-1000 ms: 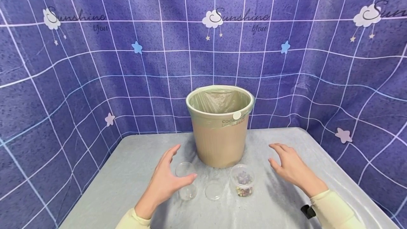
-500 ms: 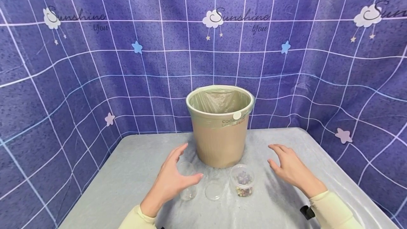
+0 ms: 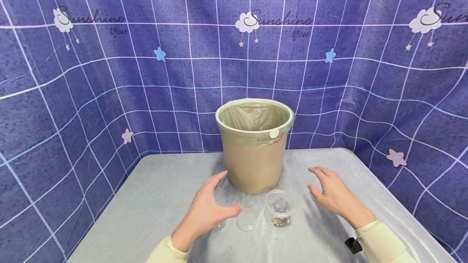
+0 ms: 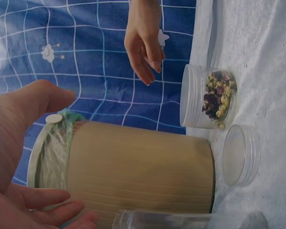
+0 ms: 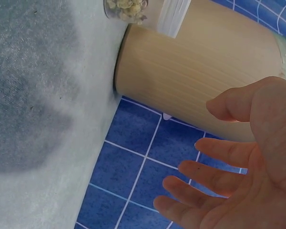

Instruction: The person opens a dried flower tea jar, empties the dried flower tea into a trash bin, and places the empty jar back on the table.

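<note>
My left hand (image 3: 208,210) hovers over the table with thumb and fingers spread apart, holding nothing. It hides most of a clear jar (image 4: 181,220), which stands upright below it and looks empty. To the right of that jar a round clear lid (image 3: 246,220) lies flat. A second clear jar (image 3: 280,219) stands further right, with dried flower buds (image 4: 220,98) in its lower part. My right hand (image 3: 338,196) is held in the air to the right of this jar, apart from it. Its fingers are loosely bent, with nothing in them.
A tall beige trash bin (image 3: 254,165) lined with a thin greenish bag (image 3: 252,117) stands behind the jars. Grey cloth covers the table (image 3: 164,186). Blue grid-patterned curtains (image 3: 190,72) enclose the back and both sides.
My left hand has moved to the right, from over the empty jar toward the flat lid. My right hand stays nearly still. The jars, lid and bin have not moved.
</note>
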A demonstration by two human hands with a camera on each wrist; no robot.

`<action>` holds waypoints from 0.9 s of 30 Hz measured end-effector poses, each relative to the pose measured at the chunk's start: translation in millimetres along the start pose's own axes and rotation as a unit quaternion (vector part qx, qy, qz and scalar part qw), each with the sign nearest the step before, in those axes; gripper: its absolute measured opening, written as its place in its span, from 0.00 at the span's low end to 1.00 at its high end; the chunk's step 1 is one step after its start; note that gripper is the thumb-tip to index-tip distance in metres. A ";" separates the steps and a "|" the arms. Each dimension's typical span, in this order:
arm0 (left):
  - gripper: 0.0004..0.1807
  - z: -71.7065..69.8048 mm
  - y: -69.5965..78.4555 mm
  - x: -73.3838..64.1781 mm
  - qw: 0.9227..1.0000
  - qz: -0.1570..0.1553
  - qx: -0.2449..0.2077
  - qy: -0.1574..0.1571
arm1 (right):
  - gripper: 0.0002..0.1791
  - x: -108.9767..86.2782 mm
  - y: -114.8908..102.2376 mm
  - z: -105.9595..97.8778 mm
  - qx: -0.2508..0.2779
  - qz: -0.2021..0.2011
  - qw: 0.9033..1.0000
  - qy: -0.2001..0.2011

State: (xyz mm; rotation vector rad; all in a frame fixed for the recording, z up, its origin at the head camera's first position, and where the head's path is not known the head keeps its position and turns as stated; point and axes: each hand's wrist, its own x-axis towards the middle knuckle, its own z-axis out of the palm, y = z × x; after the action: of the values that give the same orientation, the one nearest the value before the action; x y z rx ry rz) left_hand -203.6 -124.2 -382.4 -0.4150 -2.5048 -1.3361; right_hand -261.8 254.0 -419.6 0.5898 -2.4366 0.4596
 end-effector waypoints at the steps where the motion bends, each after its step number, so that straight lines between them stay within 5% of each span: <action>1: 0.55 1.2 0.4 0.1 1.000 0.003 0.002 -0.002 | 0.27 -0.2 0.1 0.2 0.000 0.000 1.000 0.001; 27: 0.53 32.3 4.0 -6.2 0.999 0.009 0.013 -0.040 | 0.27 -3.2 -2.7 2.0 0.000 0.006 1.000 -0.006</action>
State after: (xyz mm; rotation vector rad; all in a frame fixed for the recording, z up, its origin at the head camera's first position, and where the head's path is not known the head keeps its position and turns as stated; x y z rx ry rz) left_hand -199.7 -95.8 -398.9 -0.4935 -2.5737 -1.3036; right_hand -259.0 251.8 -422.6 0.5800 -2.4527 0.4630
